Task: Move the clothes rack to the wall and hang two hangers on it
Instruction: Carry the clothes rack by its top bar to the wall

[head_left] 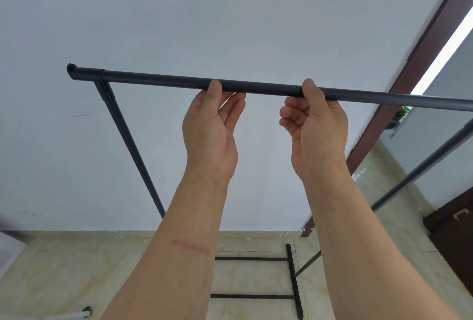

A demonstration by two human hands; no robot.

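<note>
A: What worries you here?

B: The dark grey round metal top bar of the clothes rack [256, 88] is touched only lightly; the left hand [211, 130] has its thumb tip on the near face of the bar and its fingers half open beneath, so if the person pushes from this hold the rack could swing on one end rather than travel square to the white painted wall [230, 18]; the thin black upright post [128, 145] on the left looks slender, so I'd expect wobble too.

A: And the right hand [314, 128]?

B: Thumb up against the bar, fingers curled loosely into the palm below it; I'd call neither hand a closed grasp; both are partly open, resting on the bar rather than wrapped round it.

A: Anything underfoot?

B: The black slatted base shelf [256, 278] sits on the beige tiled floor [76, 268]; a foot could catch a grout line, I'd guess, and tip the frame; the brown wooden door frame [422, 64] stands close on the right, so that end might knock it.

A: Hangers?

B: None in view; the bar is bare, and the rack seems near the wall already.
</note>
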